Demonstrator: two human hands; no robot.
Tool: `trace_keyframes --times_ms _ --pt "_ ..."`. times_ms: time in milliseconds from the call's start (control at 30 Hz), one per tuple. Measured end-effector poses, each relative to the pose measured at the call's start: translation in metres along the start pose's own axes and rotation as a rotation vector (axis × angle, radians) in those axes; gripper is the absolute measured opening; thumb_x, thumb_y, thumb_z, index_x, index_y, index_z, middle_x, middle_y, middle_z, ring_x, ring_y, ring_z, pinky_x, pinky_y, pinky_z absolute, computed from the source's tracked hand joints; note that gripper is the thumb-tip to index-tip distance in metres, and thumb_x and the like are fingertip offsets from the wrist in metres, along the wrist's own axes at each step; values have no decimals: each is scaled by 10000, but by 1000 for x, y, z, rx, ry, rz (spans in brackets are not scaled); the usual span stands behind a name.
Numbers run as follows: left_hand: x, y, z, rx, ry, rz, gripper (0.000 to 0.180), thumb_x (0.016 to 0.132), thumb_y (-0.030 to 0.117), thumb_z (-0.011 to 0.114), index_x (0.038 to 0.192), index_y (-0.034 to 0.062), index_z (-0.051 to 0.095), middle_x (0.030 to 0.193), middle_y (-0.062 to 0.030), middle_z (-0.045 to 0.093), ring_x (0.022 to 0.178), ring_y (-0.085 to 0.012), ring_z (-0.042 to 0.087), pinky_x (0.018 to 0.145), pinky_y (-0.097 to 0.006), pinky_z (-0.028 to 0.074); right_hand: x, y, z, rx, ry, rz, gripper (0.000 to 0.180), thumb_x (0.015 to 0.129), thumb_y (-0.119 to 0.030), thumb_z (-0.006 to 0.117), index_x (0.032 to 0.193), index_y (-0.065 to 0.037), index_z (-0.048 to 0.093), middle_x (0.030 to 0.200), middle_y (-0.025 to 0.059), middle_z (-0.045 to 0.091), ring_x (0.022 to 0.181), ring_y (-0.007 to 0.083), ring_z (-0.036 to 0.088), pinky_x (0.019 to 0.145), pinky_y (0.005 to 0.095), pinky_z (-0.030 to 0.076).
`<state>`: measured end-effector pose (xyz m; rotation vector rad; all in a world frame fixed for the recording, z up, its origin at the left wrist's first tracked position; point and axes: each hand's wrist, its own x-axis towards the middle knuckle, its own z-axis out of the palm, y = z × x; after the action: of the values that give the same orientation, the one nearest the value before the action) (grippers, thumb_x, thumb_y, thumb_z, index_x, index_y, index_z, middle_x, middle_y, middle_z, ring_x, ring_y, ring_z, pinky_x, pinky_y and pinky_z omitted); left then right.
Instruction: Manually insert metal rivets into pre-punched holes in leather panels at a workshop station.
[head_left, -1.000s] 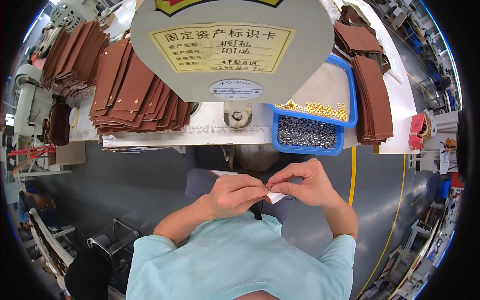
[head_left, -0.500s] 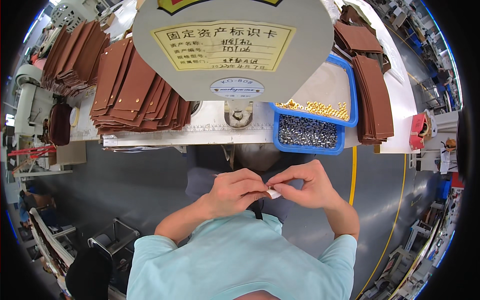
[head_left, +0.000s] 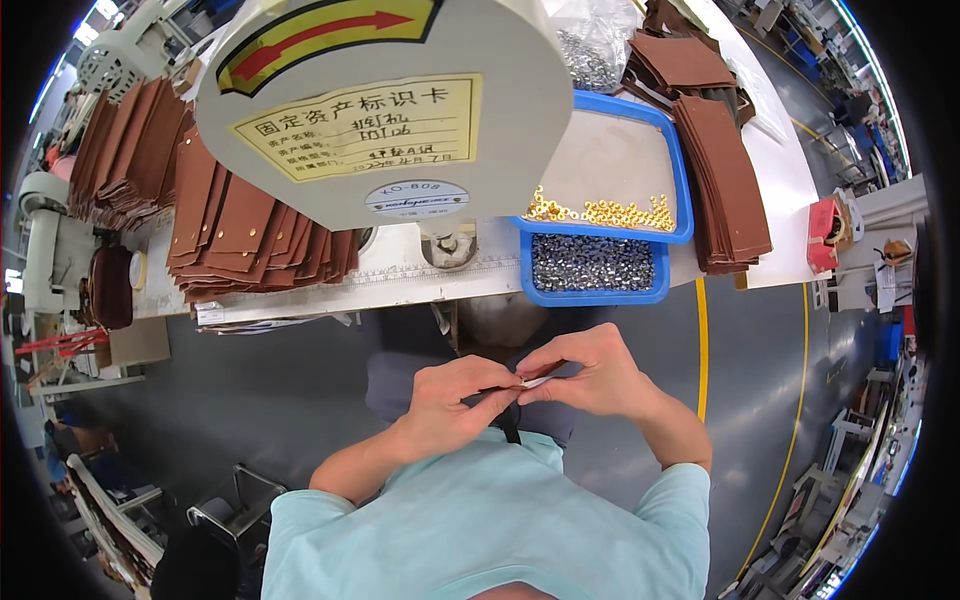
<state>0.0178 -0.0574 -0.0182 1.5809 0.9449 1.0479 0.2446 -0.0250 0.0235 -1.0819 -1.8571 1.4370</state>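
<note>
My left hand [head_left: 452, 402] and my right hand [head_left: 597, 374] meet in front of my body, below the table edge. Both are closed in a pinch, fingertips almost touching. Between them is a small, thin whitish piece [head_left: 538, 381], seen nearly edge-on. Its exact kind is too small to make out, and the fingers cover part of it. Beyond my hands stands a pale grey machine [head_left: 520, 70] with a yellow label, its metal base on the table.
Brown leather panels with gold-coloured studs [head_left: 240, 235] lie stacked left of the machine; another brown stack [head_left: 728, 190] lies right. A blue tray [head_left: 684, 165] holds gold-coloured fasteners. In front, a lower blue tray [head_left: 592, 298] holds dark, shiny metal fasteners.
The view has shifted, so the machine appears farther left. My fingers have shifted around the whitish piece, which now shows thinner and flatter. Both hands still pinch it.
</note>
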Motion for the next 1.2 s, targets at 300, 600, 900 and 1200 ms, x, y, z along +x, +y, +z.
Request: trace_keyframes --times_ms 300,600,900,1200 --pt "6 17 5 -84 28 -144 368 854 71 808 1208 38 715 1048 -124 747 862 -208 757 792 -321 621 2 13 11 -3 77 -123 307 809 13 799 1105 -29 730 971 110 767 882 239 762 738 321 615" --pt "16 12 -5 125 -160 -151 445 837 196 847 1236 48 717 1038 -112 764 872 -213 761 798 -313 611 5 31 31 -231 291 -524 326 699 98 747 993 -35 699 881 78 728 737 254 709 607 346 576" --pt "19 15 -7 184 -180 -112 415 807 196 864 1177 51 746 954 -96 773 787 -202 745 716 -286 591 6 30 34 -212 354 -583 303 686 102 754 947 -39 695 836 78 736 688 241 710 571 334 573" --pt "18 -3 -13 148 -81 -116 510 863 118 812 1346 80 655 929 -79 777 746 -164 728 706 -288 585 29 -4 -22 -150 10 -285 344 793 -65 819 1132 -40 763 858 87 755 783 230 739 722 320 582"
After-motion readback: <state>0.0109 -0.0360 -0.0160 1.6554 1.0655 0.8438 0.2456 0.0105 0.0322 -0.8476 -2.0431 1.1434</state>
